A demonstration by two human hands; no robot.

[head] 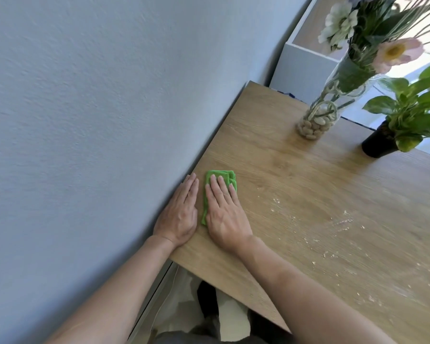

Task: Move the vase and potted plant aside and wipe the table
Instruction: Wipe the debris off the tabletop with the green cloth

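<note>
Worktop (296, 184): one, wood-grain, its left edge against the wall (85, 108).

Cloth (220, 177): one, green, folded, lying near the wall edge. I have my right hand (225, 214) flat on top of it, fingers (222, 188) extended and pressing down, not curled around anything. The cloth's long axis runs along the line of the fingers, away from me.

Left hand (180, 213): flat on the bare worktop just beside the cloth, on the wall side, fingers straight, gripping nothing.

Crumbs (343, 223): many, too scattered to count, a pale trail to the right of the cloth and well apart from it. As I judge it, the coming stroke turns on this: the debris lies rightward of my right hand, which is the nearer one, so the sweep goes sideways across the cloth's long axis.

Vase (333, 105): one, clear glass, pebbles in the base, flowers above, at the far edge.

Potted plant (382, 142): one, black pot, green leaves, near the vase on its right. Both appear already set aside.
</note>
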